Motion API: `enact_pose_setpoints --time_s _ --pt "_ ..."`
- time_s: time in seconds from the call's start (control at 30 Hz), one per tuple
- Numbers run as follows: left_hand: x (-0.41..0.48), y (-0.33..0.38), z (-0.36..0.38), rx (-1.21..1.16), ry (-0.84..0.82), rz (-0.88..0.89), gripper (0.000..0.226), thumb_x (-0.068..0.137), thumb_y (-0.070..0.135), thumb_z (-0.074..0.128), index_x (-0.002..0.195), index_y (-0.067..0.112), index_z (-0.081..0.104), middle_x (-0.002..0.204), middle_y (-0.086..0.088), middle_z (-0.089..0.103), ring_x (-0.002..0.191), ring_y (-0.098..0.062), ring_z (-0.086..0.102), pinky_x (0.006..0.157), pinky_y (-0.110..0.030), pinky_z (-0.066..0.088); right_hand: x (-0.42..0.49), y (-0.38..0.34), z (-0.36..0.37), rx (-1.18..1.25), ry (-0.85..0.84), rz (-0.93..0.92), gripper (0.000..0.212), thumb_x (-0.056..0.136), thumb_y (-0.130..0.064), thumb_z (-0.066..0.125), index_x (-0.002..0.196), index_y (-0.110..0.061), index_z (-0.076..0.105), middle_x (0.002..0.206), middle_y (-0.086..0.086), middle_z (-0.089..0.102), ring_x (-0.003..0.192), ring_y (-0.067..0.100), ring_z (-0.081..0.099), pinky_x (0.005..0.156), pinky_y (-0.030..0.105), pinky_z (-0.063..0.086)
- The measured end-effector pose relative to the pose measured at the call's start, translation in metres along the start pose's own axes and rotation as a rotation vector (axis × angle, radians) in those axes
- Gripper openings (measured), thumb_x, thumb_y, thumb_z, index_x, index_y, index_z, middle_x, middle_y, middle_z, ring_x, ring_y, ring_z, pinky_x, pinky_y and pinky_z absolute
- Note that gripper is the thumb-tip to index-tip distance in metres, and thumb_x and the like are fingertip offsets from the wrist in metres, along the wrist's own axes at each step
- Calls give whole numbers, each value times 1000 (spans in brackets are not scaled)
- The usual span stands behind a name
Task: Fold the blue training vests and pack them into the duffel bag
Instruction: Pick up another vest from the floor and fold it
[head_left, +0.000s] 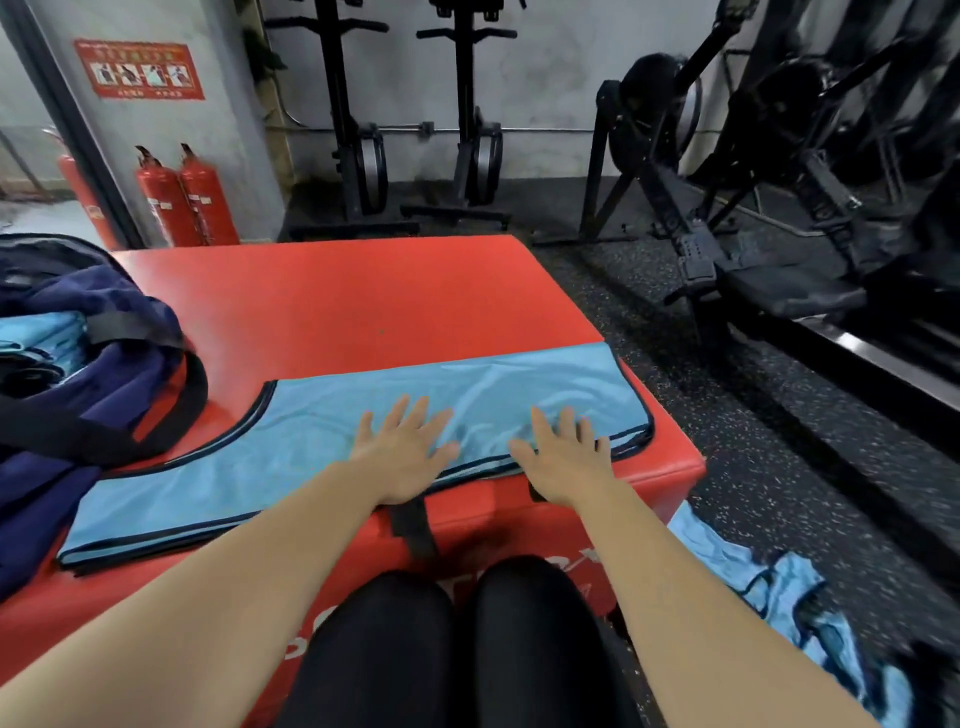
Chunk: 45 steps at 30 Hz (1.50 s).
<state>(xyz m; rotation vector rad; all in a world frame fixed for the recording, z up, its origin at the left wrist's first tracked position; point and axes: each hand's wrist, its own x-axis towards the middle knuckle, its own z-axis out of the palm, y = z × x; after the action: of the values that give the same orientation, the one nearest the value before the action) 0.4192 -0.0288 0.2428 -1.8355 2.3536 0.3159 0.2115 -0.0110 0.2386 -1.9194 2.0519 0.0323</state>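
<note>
On the red padded worktop (363, 296) a light blue training vest (291, 447) lay flat, folded lengthwise into a long band with dark piping along its edges and a curved cut-out facing the far side. It ran along the near edge, its right end reaching the worktop's right corner. Both hands pressed down on its right half with fingers straight and spread: the left hand (402, 457) near the middle of the band, the right hand (563, 462) just beside it, palm over the near hem. Neither hand gripped the cloth.

At the worktop's left end sat a navy duffel bag (119, 374), open at the top, with folded blue vests (47, 338) showing inside and a black strap looped out toward the vest. A black strap handle (413, 525) hung on the worktop's front face, above the person's knees (467, 649) in black. More blue vests (779, 587) lay crumpled on the dark speckled floor (727, 415) to the right.

Beyond stood two red fire extinguishers (208, 202) by a grey wall (545, 78) bearing a red notice (139, 70), and black exercise machines (363, 130) along the back and right.
</note>
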Motion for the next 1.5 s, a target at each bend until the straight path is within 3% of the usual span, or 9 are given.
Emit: enact_pose_setpoints --time_s 0.3,0.5,0.67,0.77,0.9,1.07,1.27,1.37,1.5 --pt "15 11 12 8 -98 -27 72 91 74 19 150 47 -11 161 9 -22 147 -19 -23 114 -61 -10 0 25 11 -73 -26 15 71 95 -67 15 154 -36 -10 160 9 -24 146 32 -23 118 51 -9" --pt "-14 -38 -7 -274 195 -176 63 99 52 39 154 31 18 164 0 7 151 -17 5 119 -50 4 -2 1 -3 -131 6 -4 70 97 -64 14 155 -32 -8 161 11 -18 148 35 -16 117 55 -7" --pt "-76 -125 -5 -152 349 -444 44 93 29 53 133 13 47 135 -10 51 125 -32 47 100 -41 40 -20 -99 6 -202 70 -376 67 100 -58 17 156 -29 -6 162 12 -15 148 30 -18 117 54 -10" --pt "-113 -154 -1 -99 313 -624 35 87 27 56 117 11 48 127 -11 52 120 -35 47 91 -43 43 -36 -150 24 -194 9 -511 67 100 -57 21 156 -29 -5 162 12 -15 148 27 -19 118 52 -11" --pt "-140 -168 7 -154 274 -817 63 84 48 62 128 8 42 133 -15 47 127 -35 40 94 -42 42 -50 -176 56 -218 -110 -497 69 99 -62 20 154 -33 -10 160 10 -23 147 26 -23 117 53 -12" --pt "-144 -176 -3 -285 228 -825 59 80 45 69 121 6 53 113 -8 59 109 -29 58 78 -32 45 -52 -177 64 -236 -101 -476 70 98 -64 16 153 -34 -15 158 8 -27 146 26 -25 117 54 -13" --pt "-139 -185 -11 -733 244 -935 57 75 31 79 118 1 55 99 -9 60 95 -28 59 81 -32 47 -53 -177 64 -219 -98 -466 70 97 -65 16 152 -36 -16 158 7 -28 146 25 -26 117 53 -14" --pt "-137 -186 -14 -1302 341 -923 23 81 7 70 99 3 56 81 -11 52 70 -23 51 67 -32 48 -53 -177 62 -195 -126 -460 71 97 -65 19 152 -36 -15 158 7 -27 145 25 -27 117 54 -13" --pt "-131 -175 -37 -1313 464 -815 13 78 2 65 79 6 53 68 -10 50 49 -18 47 39 -18 37 -56 -187 51 -10 -107 -434 71 96 -57 38 155 -27 13 163 9 1 150 27 -6 118 51 -2"
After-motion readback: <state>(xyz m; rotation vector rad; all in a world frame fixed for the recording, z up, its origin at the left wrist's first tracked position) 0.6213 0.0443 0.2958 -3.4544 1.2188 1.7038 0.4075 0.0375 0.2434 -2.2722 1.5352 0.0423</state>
